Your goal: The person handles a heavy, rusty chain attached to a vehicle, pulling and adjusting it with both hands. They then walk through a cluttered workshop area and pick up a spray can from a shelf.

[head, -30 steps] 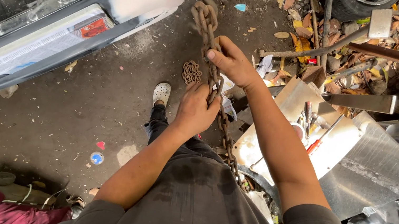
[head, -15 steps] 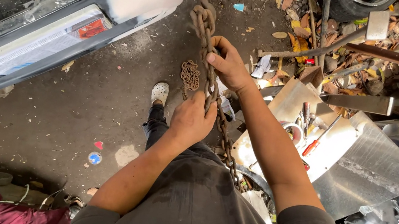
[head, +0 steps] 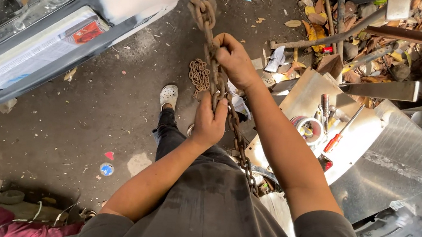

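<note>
Both fists shut on rusty chain (head: 233,122): right hand (head: 235,60) above, left hand (head: 209,121) below, near car bumper (head: 34,59).

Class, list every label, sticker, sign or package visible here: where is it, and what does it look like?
Sticker: on the car's white front panel, upper left; small, red-orange, four-sided.
Round label: on the floor, lower left; blue and white.
Tape roll: on the metal sheet, right; round, printed multicoloured face.

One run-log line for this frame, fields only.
left hand: gripping rusty chain | right hand: gripping chain higher up | chain: runs up out of frame | nearby: car front, metal sheet
</note>
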